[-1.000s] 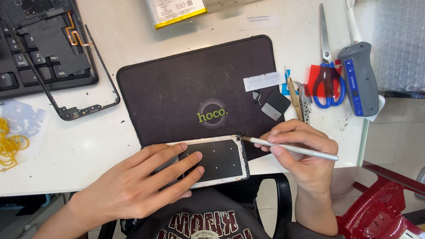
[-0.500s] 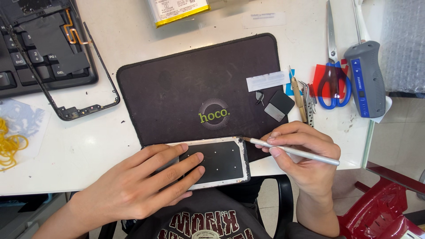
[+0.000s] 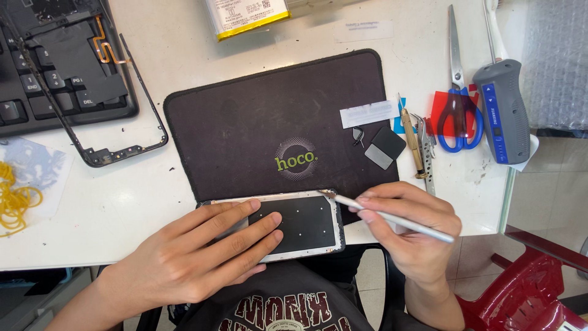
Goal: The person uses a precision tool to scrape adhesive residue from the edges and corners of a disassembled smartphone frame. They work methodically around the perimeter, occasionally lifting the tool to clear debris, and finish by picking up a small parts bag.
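Note:
An opened phone body (image 3: 300, 224) with a silver rim and dark inner plate lies at the near edge of a black work mat (image 3: 257, 116). My left hand (image 3: 196, 254) lies flat on its left half, fingers spread, pressing it down. My right hand (image 3: 407, 230) grips a thin silver tool (image 3: 392, 217) like a pen. The tool's tip touches the phone's upper right corner.
A loose black phone frame (image 3: 92, 153) leans over a black keyboard (image 3: 55, 67) at the far left. Yellow rubber bands (image 3: 12, 199) lie at the left edge. Blue-handled scissors (image 3: 456, 104), tweezers (image 3: 427, 153), a brass-handled tool (image 3: 411, 138) and a grey-blue handheld device (image 3: 502, 110) sit right. A red chair (image 3: 527, 288) stands below the table edge.
The view has drifted slightly. Both hands and the tool stay in nearly the same place on the phone.

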